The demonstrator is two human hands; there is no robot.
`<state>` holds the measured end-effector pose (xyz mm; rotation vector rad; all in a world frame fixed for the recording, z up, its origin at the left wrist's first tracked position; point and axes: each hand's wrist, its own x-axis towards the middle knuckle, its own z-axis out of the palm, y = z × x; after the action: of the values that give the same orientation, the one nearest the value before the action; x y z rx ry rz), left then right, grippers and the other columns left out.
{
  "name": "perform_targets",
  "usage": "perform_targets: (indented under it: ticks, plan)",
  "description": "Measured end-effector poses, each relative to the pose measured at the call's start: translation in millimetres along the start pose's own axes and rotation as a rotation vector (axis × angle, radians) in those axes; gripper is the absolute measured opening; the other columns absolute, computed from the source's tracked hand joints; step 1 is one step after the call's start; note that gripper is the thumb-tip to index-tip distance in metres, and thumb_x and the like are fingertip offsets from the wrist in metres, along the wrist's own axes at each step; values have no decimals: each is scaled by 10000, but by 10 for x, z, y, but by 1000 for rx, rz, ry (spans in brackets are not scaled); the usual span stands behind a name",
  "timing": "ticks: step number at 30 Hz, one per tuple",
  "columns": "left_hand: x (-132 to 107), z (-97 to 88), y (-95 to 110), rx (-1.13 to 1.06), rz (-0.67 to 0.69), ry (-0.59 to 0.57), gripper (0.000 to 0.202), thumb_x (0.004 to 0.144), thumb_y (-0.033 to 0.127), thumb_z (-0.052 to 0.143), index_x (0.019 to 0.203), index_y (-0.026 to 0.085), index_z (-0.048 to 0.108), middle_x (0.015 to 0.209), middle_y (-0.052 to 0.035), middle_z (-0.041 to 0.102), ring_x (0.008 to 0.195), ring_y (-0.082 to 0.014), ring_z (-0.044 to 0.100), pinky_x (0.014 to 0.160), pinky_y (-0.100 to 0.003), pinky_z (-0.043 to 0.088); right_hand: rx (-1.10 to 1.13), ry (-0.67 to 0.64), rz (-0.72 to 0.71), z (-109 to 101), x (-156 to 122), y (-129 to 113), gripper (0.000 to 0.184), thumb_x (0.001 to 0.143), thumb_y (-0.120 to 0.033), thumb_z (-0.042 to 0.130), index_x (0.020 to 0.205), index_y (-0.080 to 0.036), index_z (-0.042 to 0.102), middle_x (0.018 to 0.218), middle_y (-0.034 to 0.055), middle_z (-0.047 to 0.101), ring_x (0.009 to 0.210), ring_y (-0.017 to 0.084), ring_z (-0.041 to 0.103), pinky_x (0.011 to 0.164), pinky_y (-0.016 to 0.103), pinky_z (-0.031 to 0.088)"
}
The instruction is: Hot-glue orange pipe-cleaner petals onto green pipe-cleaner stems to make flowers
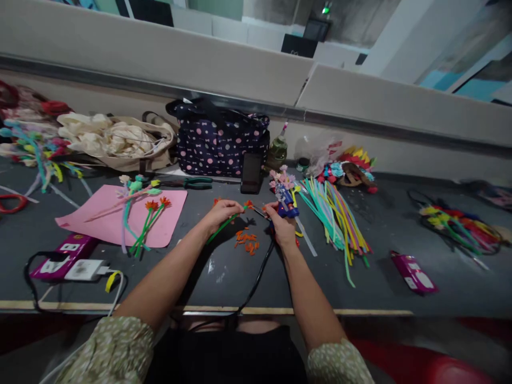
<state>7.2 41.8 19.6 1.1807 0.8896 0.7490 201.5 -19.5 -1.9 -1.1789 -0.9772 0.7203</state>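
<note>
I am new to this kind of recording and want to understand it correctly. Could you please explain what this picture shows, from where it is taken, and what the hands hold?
There is no machine here: a person works with two bare hands. The single picture comes from a camera worn on the person's head. It looks forward and down, so both arms enter from the bottom edge.

The left hand pinches a thin green fuzzy wire stem with an orange flower tip. The right hand grips what looks like a blue hot-glue gun with a black cord.

On the dark grey table lie small orange petal pieces, a pink paper sheet with finished flowers, a bundle of many-coloured fuzzy wires, a black phone and a navy dotted fabric bag.
</note>
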Motion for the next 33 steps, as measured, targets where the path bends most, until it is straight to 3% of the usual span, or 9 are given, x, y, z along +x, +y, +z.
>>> perform_targets:
  ticks: [8, 16, 33]
  plan:
    - [-59, 49, 61, 63, -40, -32, 184, 605, 316, 739, 677, 150, 705, 650, -19, 615, 561, -107, 509, 494, -211, 390, -67, 15, 28, 15, -51, -102, 314, 708, -477, 767, 812, -207, 646, 797, 4, 639, 724, 153, 564, 767, 330, 508]
    - [-54, 54, 18, 80, -43, -91, 186, 629, 322, 732, 667, 141, 714, 637, -30, 625, 537, -100, 496, 500, -219, 396, -144, -86, 3, 29, -119, -225, 292, 758, -466, 728, 855, -204, 643, 825, 8, 652, 745, 160, 588, 788, 336, 496]
    - [-80, 80, 44, 84, -53, -132, 137, 622, 267, 714, 666, 138, 714, 598, -10, 625, 499, -85, 487, 516, -220, 352, -248, -66, -133, 17, -108, -94, 274, 787, -471, 714, 844, -218, 629, 815, -2, 659, 720, 160, 605, 751, 313, 505]
